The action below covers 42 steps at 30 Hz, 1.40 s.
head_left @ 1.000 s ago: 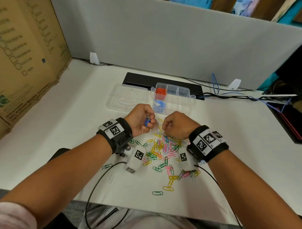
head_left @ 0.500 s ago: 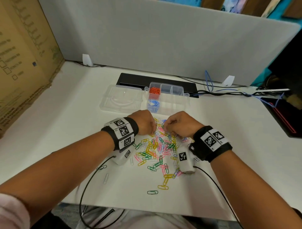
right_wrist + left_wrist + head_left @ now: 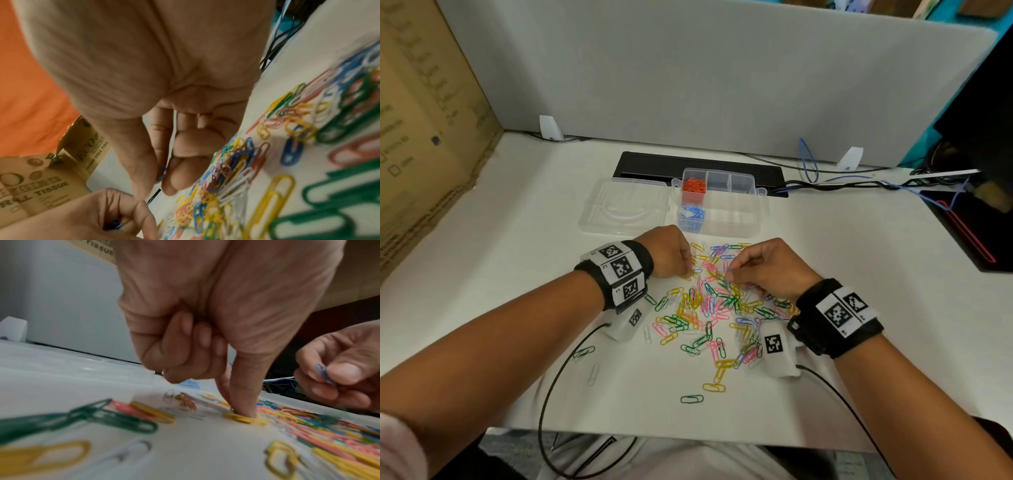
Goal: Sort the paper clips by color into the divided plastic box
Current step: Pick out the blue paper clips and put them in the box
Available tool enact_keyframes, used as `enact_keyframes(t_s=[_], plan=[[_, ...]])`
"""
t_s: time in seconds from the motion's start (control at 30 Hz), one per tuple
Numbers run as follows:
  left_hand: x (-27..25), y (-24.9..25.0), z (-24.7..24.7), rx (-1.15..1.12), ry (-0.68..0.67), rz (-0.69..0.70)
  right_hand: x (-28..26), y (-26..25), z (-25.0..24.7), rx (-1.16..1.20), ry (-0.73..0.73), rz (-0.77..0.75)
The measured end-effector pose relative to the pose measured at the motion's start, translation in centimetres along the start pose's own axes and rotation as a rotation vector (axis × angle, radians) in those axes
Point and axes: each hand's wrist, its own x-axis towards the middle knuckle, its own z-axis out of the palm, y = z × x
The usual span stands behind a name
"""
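Meanwhile the right hand point(image 3: 770, 270) pinches a blue clip point(image 3: 322, 373) over the pile of wire clips point(image 3: 709, 308); the left hand point(image 3: 671, 253), other fingers curled on blue clips, presses its forefinger on a yellow clip point(image 3: 244, 418). Beyond stand the clear plastic box point(image 3: 732, 209), its open lid point(image 3: 625, 209), black cables point(image 3: 835, 185) and a cardboard carton point(image 3: 424, 113).

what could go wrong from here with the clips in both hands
The right hand pinches a blue clip by its edge only, so it could slip before reaching the box. The left hand curls around blue clips while its finger presses the pile, so a yellow clip might tangle in.
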Motion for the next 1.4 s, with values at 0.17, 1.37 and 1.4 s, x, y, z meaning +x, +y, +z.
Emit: enact_keyframes(t_s=[0.17,1.37,1.4], plan=[[-0.1,0.1,0.1,0.097,-0.055,0.006,-0.7,1.9,-0.4,0.05,0.129,-0.053],[-2.1,-3.0,-3.9,-0.009,0.018,0.0,0.8,-0.5,0.2,-0.137,0.067,0.064],[-2.0,-3.0,-3.8,0.007,0.038,-0.011,0.7,-0.5,0.1,-0.105,0.06,0.075]])
